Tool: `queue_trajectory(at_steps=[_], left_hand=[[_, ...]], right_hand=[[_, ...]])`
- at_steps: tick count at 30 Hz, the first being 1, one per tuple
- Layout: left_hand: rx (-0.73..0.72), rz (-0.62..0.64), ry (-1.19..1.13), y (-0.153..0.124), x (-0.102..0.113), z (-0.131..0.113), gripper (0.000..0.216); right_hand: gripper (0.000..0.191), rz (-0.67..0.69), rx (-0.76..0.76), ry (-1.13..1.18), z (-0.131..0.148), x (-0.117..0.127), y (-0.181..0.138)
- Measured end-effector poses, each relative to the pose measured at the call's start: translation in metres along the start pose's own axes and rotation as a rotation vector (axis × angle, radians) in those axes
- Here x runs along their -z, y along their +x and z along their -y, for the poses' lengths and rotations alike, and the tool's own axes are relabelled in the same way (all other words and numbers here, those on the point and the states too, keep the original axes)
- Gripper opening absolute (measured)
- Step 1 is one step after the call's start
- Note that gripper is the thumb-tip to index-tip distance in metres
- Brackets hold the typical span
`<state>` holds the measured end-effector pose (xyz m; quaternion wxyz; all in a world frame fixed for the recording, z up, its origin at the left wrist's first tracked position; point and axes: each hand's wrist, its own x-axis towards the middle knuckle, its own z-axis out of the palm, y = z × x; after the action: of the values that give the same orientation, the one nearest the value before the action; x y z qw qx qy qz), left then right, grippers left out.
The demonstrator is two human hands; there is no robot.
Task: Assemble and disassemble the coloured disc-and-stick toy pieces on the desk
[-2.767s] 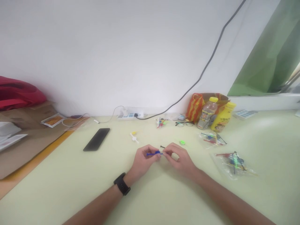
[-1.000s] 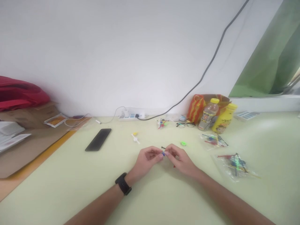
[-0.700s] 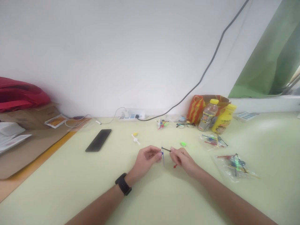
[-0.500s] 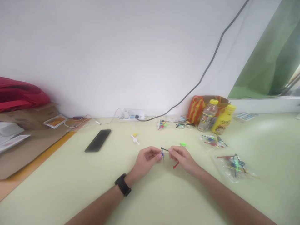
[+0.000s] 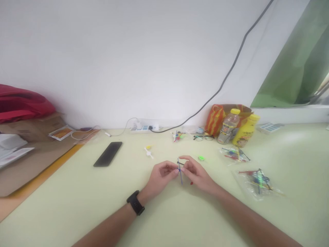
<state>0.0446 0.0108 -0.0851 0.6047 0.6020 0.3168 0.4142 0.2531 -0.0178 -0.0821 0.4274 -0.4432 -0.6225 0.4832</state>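
Observation:
My left hand [image 5: 163, 173], a black watch [image 5: 135, 203] on its wrist, pinches a thin blue plastic piece [image 5: 181, 179] at its middle. The piece stands nearly upright in view. From the right, the thumb of my right hand [image 5: 197, 173] meets the blue piece, its index finger stretched toward the top. A black rod [image 5: 180, 163] sticks out from the right fingers, and a small red tip [image 5: 191, 183] shows below them; most of both is hidden. Beyond my hands lie a white plastic part [image 5: 148, 153], a small yellow part [image 5: 148, 147] and a bright green round part [image 5: 201, 158].
Clear bags of coloured parts [image 5: 259, 181] [image 5: 236, 155] lie at right. Behind them stand a clear bottle [image 5: 227, 128], a yellow bottle [image 5: 245, 132] and a striped bag [image 5: 214, 120]. Glasses [image 5: 203, 137] and a power strip [image 5: 145, 128] sit near the wall; a phone [image 5: 108, 154] lies left.
My right hand has shifted slightly left, and its thumb now reaches the blue piece. The blue piece has turned so more of its length shows. Less of the red tip is visible.

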Motion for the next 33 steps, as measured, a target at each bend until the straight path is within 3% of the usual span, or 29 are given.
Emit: queue_trajectory(at_steps=[2,4,7,9,17,28,33], left_hand=[[-0.001,-0.005,0.002,0.001,0.000,0.001,0.026],[-0.008,-0.012,0.002,0.001,0.001,0.002,0.026],[-0.005,-0.028,0.002,0.001,0.000,0.002,0.026],[0.005,-0.029,0.007,0.001,0.001,0.003,0.026],[-0.005,-0.012,0.020,0.002,0.001,0.001,0.025],[-0.027,0.007,0.027,0.001,0.001,0.003,0.024],[-0.028,0.003,0.053,0.001,0.000,0.001,0.027]], right_hand=[[0.057,-0.012,0.006,-0.002,0.001,0.000,-0.001],[0.047,-0.013,0.009,-0.038,0.000,0.000,0.000],[0.067,-0.035,-0.022,-0.105,-0.005,0.003,0.002],[0.071,-0.041,-0.020,-0.114,-0.006,0.005,0.004],[0.039,-0.005,0.016,-0.072,0.004,0.000,-0.001],[0.040,0.019,0.016,-0.071,-0.001,-0.001,0.001],[0.039,0.013,0.005,0.047,0.001,0.002,0.001]])
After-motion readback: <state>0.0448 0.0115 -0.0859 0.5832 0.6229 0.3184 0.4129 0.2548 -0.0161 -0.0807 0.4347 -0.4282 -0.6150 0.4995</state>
